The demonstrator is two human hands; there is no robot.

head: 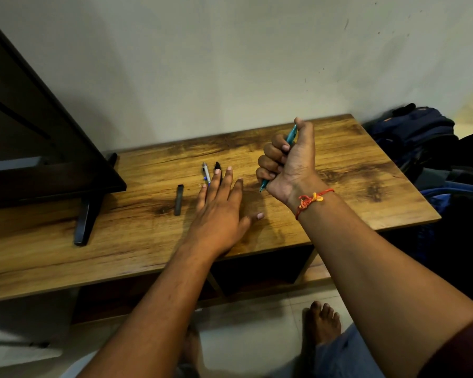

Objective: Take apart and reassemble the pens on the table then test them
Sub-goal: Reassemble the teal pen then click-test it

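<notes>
The right hand (pixel 290 162) grips a teal pen (pixel 291 136) in curled fingers, tip down just above the tabletop (pixel 366 192), while the left hand (pixel 219 211) lies straight-fingered over a black pen (pixel 217 166) beside a white pen (pixel 206 173).

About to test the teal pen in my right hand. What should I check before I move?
1. Teal pen gripped: ok, the right hand has its fingers curled round it, tip pointing down.
2. Writing tip extended: cannot tell, too small.
3. Left hand free: ok, open and flat on the wooden table, fingers over the black pen.
4. White and blue pen clear of the right hand: ok.
5. Test paper: not ok, none in view.
</notes>
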